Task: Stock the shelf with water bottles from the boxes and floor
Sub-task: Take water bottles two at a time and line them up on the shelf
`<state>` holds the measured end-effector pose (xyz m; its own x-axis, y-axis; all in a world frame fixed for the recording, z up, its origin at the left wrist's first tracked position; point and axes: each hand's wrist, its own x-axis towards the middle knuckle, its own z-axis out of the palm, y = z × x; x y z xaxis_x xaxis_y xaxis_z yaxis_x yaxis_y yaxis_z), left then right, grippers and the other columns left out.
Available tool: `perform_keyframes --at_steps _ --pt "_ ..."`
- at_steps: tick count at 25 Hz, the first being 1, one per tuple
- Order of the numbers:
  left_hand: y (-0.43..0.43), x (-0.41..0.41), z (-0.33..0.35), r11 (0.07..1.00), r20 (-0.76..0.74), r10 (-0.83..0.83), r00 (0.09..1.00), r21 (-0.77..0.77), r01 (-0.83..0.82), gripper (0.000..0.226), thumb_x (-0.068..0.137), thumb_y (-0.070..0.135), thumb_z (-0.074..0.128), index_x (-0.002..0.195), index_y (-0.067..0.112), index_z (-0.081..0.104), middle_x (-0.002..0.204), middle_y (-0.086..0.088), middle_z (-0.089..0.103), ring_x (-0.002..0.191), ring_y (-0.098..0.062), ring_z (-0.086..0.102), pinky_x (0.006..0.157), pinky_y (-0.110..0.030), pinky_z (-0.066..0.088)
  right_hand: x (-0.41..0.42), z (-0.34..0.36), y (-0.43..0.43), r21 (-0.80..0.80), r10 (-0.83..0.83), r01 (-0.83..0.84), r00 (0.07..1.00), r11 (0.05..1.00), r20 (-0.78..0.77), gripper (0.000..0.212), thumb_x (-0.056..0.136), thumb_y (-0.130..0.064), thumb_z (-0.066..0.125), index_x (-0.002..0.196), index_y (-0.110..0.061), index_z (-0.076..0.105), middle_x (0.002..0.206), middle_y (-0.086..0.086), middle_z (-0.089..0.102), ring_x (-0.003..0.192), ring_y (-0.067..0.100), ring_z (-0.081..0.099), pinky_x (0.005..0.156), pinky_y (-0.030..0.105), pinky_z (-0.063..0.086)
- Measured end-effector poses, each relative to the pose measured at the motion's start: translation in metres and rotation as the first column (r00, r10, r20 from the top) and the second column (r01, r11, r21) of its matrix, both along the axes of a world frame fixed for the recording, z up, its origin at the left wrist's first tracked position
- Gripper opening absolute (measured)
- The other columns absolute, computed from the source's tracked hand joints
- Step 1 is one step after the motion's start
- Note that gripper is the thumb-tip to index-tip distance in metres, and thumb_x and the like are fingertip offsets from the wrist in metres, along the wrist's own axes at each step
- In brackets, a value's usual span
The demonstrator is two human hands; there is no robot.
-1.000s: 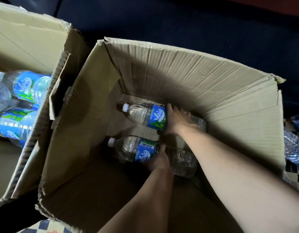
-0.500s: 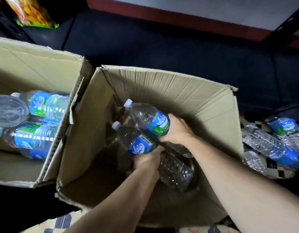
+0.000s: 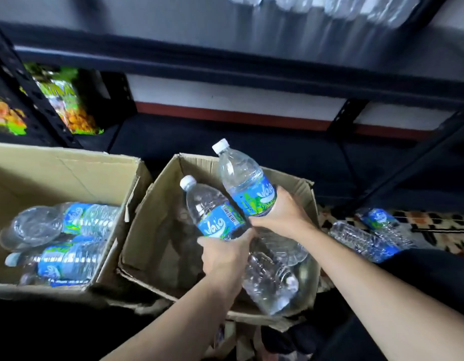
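Dark metal shelf spans the background from nine to three o'clock, with two bright snack bags on its low level at ten o'clock and a blurred row of clear shelf bottles on the level above at one o'clock. At eight o'clock an open left box holds at least three boxed bottles lying on their sides, too blurred to count further. Just right of it stands an open middle box. Over it, two bare forearms reach in from six and four o'clock. The left hand curls round the lower body of the first bottle, fingers just under the label, cap tilted toward eleven o'clock. The right hand wraps the second bottle at the label's lower edge, tilted the same way, its cap higher. These two bottles lie close side by side. Each has a white cap and a blue-green label with white script that looks like "Vaio". At three o'clock at least two floor bottles lie on the patterned floor
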<state>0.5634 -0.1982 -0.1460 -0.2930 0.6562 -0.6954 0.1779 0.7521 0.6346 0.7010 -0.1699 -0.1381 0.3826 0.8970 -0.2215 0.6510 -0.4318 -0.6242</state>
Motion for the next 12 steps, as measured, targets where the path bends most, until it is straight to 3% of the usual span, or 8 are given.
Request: perform_keyframes --at_steps 2,5,8,12 --pt "-0.003 -0.005 0.027 0.966 -0.122 -0.088 0.989 0.23 0.115 0.081 0.048 0.053 0.089 0.099 0.017 0.038 0.085 0.001 0.054 0.093 -0.029 0.063 0.079 -0.034 0.049 0.004 0.027 -0.006 0.103 -0.072 0.067 0.996 0.992 0.046 0.063 0.046 -0.045 0.086 0.101 -0.026 0.06 0.095 -0.013 0.069 0.09 0.009 0.065 0.073 0.024 0.05" --pt "0.005 -0.016 0.053 0.859 -0.154 -0.131 0.979 0.476 0.19 0.072 0.048 0.048 0.088 0.096 0.022 0.04 0.08 0.009 0.054 0.092 -0.027 0.064 0.074 -0.032 0.046 0.006 0.066 -0.013 0.259 -0.202 0.196 0.979 0.946 -0.003 0.065 0.049 -0.045 0.089 0.103 -0.025 0.06 0.093 -0.013 0.065 0.085 0.007 0.062 0.064 0.015 0.044" --pt "0.02 -0.023 0.087 0.72 -0.149 -0.131 0.98 0.666 0.198 0.069 0.048 0.049 0.087 0.099 0.028 0.046 0.086 0.015 0.061 0.088 -0.016 0.065 0.075 -0.03 0.049 0.002 0.098 -0.016 0.394 -0.242 0.242 0.969 0.887 -0.05 0.064 0.052 -0.039 0.09 0.104 -0.022 0.059 0.094 -0.012 0.064 0.081 0.005 0.058 0.056 0.004 0.034" --pt "0.042 -0.025 0.135 0.526 -0.113 -0.108 0.988 0.837 0.153 0.074 0.049 0.047 0.089 0.111 0.032 0.051 0.096 0.018 0.065 0.092 -0.004 0.062 0.077 -0.024 0.046 -0.01 0.134 -0.006 0.55 -0.246 0.245 0.967 0.799 -0.073 0.065 0.05 -0.043 0.091 0.104 -0.024 0.059 0.097 -0.01 0.067 0.089 0.007 0.061 0.069 0.015 0.041"
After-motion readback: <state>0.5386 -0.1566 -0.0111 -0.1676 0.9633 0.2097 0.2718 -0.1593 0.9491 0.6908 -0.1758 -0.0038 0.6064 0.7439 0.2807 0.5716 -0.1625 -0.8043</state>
